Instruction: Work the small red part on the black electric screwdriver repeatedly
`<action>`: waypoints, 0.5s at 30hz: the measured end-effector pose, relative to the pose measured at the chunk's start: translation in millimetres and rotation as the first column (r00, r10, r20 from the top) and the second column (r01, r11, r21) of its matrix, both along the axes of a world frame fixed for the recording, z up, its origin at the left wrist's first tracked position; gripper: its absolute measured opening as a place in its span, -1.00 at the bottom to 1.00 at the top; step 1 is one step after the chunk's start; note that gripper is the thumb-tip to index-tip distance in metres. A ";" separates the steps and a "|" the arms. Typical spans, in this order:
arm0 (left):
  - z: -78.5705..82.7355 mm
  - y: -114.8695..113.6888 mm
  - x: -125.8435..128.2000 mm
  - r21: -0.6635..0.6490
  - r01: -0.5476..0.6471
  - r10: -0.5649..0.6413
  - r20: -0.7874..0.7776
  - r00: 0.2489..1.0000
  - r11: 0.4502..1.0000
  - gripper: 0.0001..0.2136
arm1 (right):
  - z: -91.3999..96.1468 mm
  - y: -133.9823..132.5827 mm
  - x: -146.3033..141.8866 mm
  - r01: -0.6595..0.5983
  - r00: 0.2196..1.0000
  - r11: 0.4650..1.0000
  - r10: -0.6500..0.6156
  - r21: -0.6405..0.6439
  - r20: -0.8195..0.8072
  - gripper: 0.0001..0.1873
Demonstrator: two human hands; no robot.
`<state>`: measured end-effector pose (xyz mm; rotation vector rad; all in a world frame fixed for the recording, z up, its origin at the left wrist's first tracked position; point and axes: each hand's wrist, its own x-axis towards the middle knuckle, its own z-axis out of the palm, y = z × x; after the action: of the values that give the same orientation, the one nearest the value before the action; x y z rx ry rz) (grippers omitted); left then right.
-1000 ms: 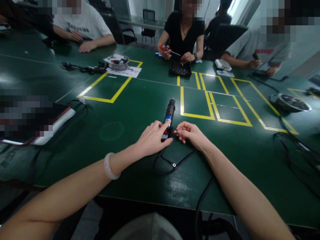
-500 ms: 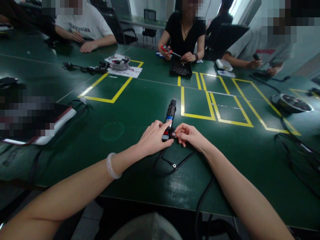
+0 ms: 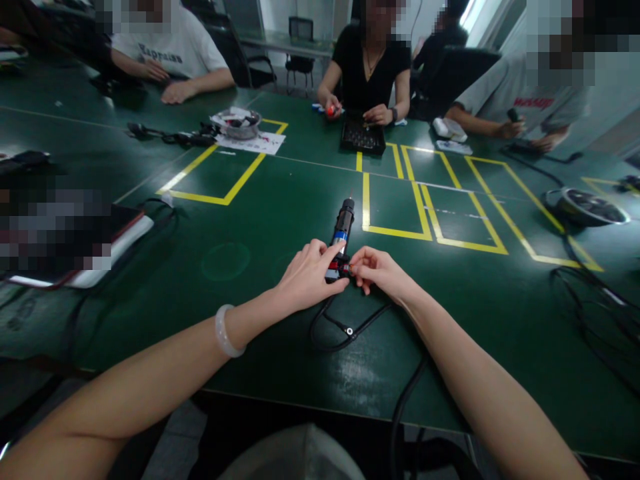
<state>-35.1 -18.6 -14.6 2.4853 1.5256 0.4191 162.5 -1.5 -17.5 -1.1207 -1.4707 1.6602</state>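
A black cylindrical tool with a blue band and a thin tip, like an electric screwdriver [image 3: 345, 217], lies on the green table, pointing away from me. My left hand [image 3: 311, 275] rests over its near end, index finger and thumb on either side, gripping it. Close by on the right, my right hand [image 3: 379, 272] pinches a small red and orange part [image 3: 349, 267] against the tool's side; my fingertips hide most of it. Below both hands a black cable [image 3: 330, 348] loops on the table, with a small round metal ring on it.
Yellow tape outlines [image 3: 397, 233] mark the table ahead. Metal bowls stand at far left [image 3: 245, 128] and right [image 3: 593, 207]. A black tray [image 3: 363, 139] lies before a person opposite, who holds a red-handled tool. Dark devices [image 3: 120, 227] lie at left; cables [image 3: 590, 293] at right.
Both my hands stay almost in place, the small part shifting very slightly at the tool's side. Across the table, the person's red-handled screwdriver has turned, and its shaft no longer shows.
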 end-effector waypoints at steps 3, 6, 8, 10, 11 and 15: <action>1.2 -0.4 0.5 -0.005 -0.003 0.003 -0.008 1.000 1.000 -0.29 | -0.2 -0.4 -1.0 0.015 1.000 1.000 -0.015 0.001 0.024 -0.77; 1.0 -0.4 0.7 -0.003 -0.005 0.005 -0.013 1.000 1.000 -0.30 | -0.7 -0.5 -1.4 0.021 0.999 1.000 -0.021 0.002 0.032 -0.77; 0.5 -0.2 0.6 0.002 -0.006 0.006 -0.012 1.000 1.000 -0.31 | -1.7 -0.4 -1.7 0.023 0.999 1.000 -0.023 0.006 0.031 -0.77; 0.1 -0.1 0.6 0.006 -0.005 0.005 -0.011 1.000 1.000 -0.31 | -3.2 -0.2 -2.2 0.024 0.999 1.000 -0.024 0.014 0.028 -0.75; 0.1 0.0 0.6 0.007 -0.004 0.004 -0.012 1.000 1.000 -0.31 | -4.1 -0.1 -2.4 0.027 0.999 0.999 -0.027 0.018 0.025 -0.74; 1.0 0.1 0.8 0.003 -0.002 0.002 -0.016 1.000 1.000 -0.29 | -7.2 0.4 -3.0 0.051 0.999 0.998 -0.051 0.040 0.002 -0.67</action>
<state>-34.2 -18.6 -13.6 2.4950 1.5347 0.4030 159.5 -1.2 -24.6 -1.1298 -1.4588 1.5884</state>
